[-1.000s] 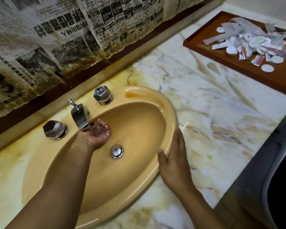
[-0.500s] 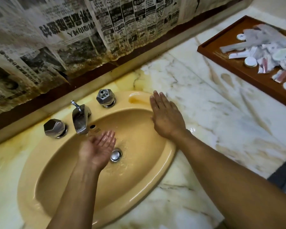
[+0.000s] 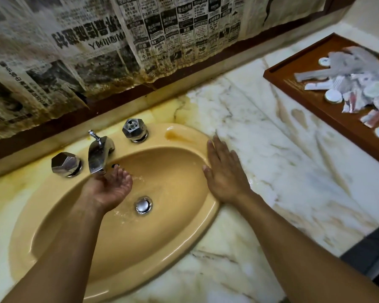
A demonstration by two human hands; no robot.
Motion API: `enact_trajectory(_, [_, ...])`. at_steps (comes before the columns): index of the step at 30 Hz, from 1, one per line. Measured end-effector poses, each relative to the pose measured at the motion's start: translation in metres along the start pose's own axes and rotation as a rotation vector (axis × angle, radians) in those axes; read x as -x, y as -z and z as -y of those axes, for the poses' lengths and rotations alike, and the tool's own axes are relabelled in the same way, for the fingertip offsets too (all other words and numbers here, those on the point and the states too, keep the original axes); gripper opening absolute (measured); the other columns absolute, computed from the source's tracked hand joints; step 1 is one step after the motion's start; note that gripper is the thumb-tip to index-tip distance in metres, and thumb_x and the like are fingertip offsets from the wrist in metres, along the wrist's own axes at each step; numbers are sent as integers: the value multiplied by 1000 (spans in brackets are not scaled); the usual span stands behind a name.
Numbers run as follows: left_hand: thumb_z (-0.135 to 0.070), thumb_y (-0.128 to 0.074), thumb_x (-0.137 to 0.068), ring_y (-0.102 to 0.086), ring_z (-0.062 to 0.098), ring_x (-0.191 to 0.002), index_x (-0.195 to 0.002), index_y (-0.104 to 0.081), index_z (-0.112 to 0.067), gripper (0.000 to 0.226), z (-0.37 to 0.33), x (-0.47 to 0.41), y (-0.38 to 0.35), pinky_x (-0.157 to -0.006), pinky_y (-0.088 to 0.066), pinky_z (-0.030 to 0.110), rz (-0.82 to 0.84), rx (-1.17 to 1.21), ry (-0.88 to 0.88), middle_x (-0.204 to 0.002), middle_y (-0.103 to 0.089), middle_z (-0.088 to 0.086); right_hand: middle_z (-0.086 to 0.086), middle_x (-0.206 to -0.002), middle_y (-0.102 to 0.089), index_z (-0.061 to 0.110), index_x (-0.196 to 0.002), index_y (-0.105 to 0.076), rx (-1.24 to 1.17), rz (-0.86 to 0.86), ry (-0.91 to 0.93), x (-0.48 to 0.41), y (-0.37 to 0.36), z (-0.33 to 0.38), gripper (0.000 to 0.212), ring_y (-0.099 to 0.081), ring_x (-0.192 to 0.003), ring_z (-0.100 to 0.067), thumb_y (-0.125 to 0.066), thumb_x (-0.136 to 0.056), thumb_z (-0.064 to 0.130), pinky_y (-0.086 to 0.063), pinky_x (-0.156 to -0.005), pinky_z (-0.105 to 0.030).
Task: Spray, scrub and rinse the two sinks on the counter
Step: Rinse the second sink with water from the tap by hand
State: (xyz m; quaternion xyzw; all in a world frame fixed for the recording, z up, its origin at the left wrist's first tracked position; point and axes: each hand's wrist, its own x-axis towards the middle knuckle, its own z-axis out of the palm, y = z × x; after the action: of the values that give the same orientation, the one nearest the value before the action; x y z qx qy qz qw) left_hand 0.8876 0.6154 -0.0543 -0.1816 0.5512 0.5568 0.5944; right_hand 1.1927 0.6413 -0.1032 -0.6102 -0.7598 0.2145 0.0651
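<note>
1. The fingers (image 3: 122, 174) of the left hand (image 3: 109, 188) are released, loosely cupped with the palm up, and grasp nothing. Their tips sit just under the mouth of the spout (image 3: 97, 156).
2. The fingers (image 3: 214, 150) of the right hand (image 3: 225, 176) are released too. They lie straight and together, pointing to the far side, pressed flat on the right rim of the sink (image 3: 162, 142), with the thumb at the rim's inner edge.
3. Both forearms reach in from the near edge, the left one over the basin, the right one over the tabletop (image 3: 271, 171).
4. The sink is a yellow oval bowl set into the marble tabletop at the left of the scene. Its metal drain plug (image 3: 143, 204) lies just right of the left wrist, and wet ripples show on the bowl near the cupped palm.
5. On the far rim stand two faceted metal knobs, the left knob (image 3: 66, 164) and the right knob (image 3: 134, 130), with the spout between them.
6. Yellow stains spread over the tabletop around the sink's far side.
7. At the far right a brown wooden tray (image 3: 311, 99) holds a heap of small packets and white discs (image 3: 359, 88), well apart from the sink.
8. Stained newspaper (image 3: 140, 36) covers the wall behind.
</note>
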Motion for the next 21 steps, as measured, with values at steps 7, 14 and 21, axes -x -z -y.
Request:
enact_trajectory(7, [-14,-34,-111,-69,25,-96,-112,-66,-1,35,41,6,-35,-79,-59,39,85,35,103,-98,-74,17,2,-171,18,18,-162,18,-106,-103,-139,74,-20,2,78,20,-155,-5,-4,-99,59,14,-126,-36])
enact_trajectory(14, [-21,-29,-112,-52,45,-135,-116,-57,13,44,96,45,-75,-106,-45,47,317,-344,68,-139,-56,34,-7,-172,13,9,-162,12,-43,-49,-132,34,-10,10,88,18,-158,-17,-21,-99,60,16,-126,-44])
enact_trajectory(21, [-20,-25,-112,-57,39,-125,-129,-54,5,41,33,22,6,-109,-45,44,37,21,-64,-144,-57,23,-6,-172,13,13,-163,12,212,70,151,-78,17,27,87,16,-158,-20,-31,-104,61,3,-128,-52])
